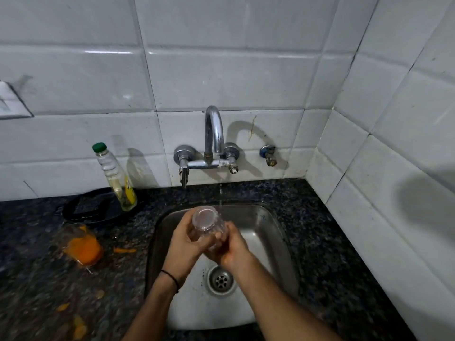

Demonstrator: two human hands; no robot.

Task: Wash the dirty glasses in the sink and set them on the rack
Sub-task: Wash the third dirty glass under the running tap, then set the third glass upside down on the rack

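A clear ribbed glass is held over the steel sink, its base turned up towards me. My left hand grips it from the left, fingers curled round its side. My right hand wraps round the lower part from the right. A thin stream of water falls from the chrome tap just behind the glass. No rack is in view.
On the dark granite counter left of the sink lie a clear bag with something orange in it, orange scraps, a black lid and a green-capped bottle. Tiled walls close the back and right. The drain is open.
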